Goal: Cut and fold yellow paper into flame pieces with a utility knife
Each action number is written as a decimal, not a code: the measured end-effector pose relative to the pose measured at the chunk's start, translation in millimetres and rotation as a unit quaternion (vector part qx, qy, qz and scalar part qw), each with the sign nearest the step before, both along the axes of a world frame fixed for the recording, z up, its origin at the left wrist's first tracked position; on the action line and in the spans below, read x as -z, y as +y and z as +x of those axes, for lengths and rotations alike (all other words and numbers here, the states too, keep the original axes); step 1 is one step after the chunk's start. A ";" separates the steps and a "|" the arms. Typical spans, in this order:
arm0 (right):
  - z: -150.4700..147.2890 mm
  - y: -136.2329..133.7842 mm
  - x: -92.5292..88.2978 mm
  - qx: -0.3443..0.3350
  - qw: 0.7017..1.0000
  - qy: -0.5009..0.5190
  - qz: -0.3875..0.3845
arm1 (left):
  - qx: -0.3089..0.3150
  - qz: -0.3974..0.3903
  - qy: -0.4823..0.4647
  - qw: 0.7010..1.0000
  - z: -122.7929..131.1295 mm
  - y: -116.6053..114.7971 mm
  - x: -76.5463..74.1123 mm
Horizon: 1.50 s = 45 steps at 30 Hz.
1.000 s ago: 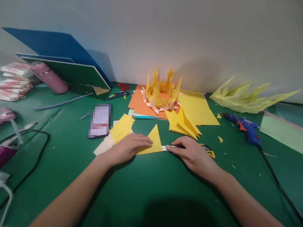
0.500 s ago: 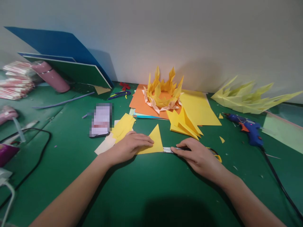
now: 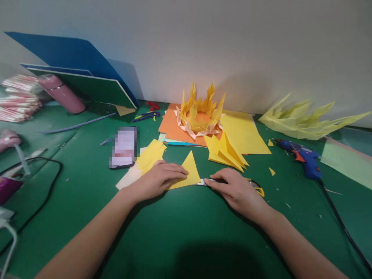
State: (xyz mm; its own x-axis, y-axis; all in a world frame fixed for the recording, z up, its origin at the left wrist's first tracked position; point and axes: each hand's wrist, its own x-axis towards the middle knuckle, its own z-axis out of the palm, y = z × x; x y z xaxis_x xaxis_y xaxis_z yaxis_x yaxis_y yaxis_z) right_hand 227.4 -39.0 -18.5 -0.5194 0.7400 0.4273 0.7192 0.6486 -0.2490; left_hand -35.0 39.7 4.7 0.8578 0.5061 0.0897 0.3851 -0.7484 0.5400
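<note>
A folded yellow paper triangle (image 3: 192,170) lies on the green table, its point turned away from me. My left hand (image 3: 162,176) rests on its left part, fingers together and pressing it down. From the right, my right hand (image 3: 232,186) grips scissors (image 3: 257,188) with yellow-edged handles; their silvery blades reach to the triangle's lower right corner, partly under the paper. Left of the triangle, yellow paper pieces (image 3: 152,153) lie over a pale sheet (image 3: 128,176). Folded yellow pieces (image 3: 226,151) sit beyond my right hand.
A yellow-orange paper crown (image 3: 200,116) stands on coloured sheets at the back. To the right are a pale yellow folded-paper piece (image 3: 308,120) and a blue glue gun (image 3: 312,161) with its cable. A phone (image 3: 124,147), pink bottle (image 3: 62,93) and leaning boards (image 3: 87,87) are on the left.
My right hand and the scissors have moved slightly left, bringing the blades further under the triangle. The triangle's tip has shifted a little left. My left hand has barely moved.
</note>
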 end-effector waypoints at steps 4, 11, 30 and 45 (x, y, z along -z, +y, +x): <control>1.8 -1.3 0.8 0.000 1.000 -0.001 -0.006 | -0.007 -0.005 -0.004 1.000 0.4 -0.1 0.6; -1.9 -3.6 -1.0 0.006 1.000 -0.018 -0.013 | -0.008 -0.006 -0.003 1.000 0.3 0.5 1.3; -27.9 -10.0 0.3 0.015 1.000 -0.020 0.000 | -0.007 -0.022 -0.024 0.999 -1.1 4.2 6.2; -31.2 -9.6 -2.3 0.007 0.999 -0.019 -0.027 | 0.003 -0.018 -0.006 1.000 -3.3 4.8 5.7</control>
State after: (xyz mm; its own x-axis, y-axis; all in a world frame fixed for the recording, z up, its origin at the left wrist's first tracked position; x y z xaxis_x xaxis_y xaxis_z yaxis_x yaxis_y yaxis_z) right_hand 196.2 -48.5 -16.2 -0.5239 0.7686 0.3671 0.7382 0.6247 -0.2545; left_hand -38.3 44.5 -1.0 0.8597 0.5042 0.0818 0.3743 -0.7307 0.5710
